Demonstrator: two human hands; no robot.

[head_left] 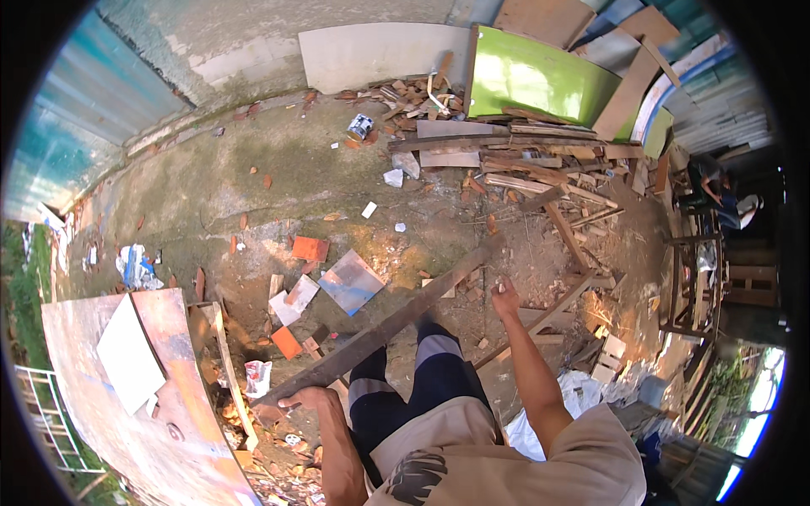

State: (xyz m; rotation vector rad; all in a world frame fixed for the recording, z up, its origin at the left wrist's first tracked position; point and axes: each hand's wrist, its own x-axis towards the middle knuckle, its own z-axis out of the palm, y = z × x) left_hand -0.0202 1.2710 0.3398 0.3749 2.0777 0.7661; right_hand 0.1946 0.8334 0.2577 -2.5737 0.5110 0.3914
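A long dark weathered wooden plank runs diagonally from lower left to upper right across the dirt ground. My left hand grips its near end, fingers wrapped around the wood. My right hand is stretched forward to the right of the plank's far half, fingers curled; whether it holds anything small I cannot make out. My legs in dark trousers with grey bands stand just behind the plank.
A heap of scrap boards and a green panel lie ahead right. Broken tiles and brick pieces litter the ground. A rusty sheet with a white board sits at left. A wooden frame stands at right.
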